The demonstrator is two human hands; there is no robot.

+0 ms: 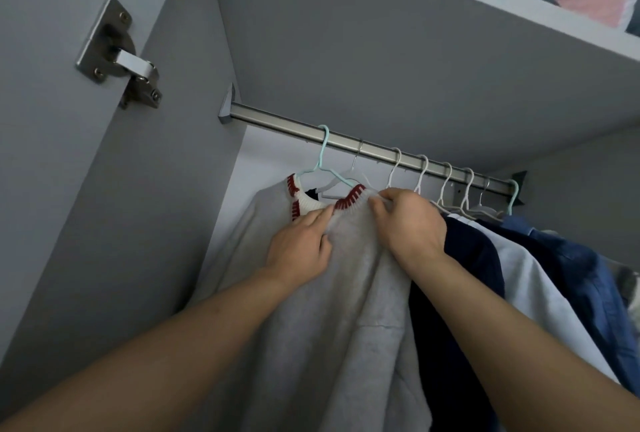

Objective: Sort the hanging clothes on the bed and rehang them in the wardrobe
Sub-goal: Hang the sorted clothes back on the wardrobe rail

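A light grey sweater (346,310) with a white and dark-red collar hangs on a mint-green hanger (323,157) hooked over the metal wardrobe rail (277,119). My left hand (301,244) pinches the sweater's front just below the collar. My right hand (408,220) grips the fabric at the right shoulder beside the collar. To the right hang a dark navy garment (460,275), a pale blue shirt (540,286) and a blue denim shirt (581,258) on white hangers.
The open wardrobe door with a metal hinge (117,50) stands close on the left. A shelf (485,5) above the rail carries a pink and a teal folded textile. Bare rail shows left of the mint hanger.
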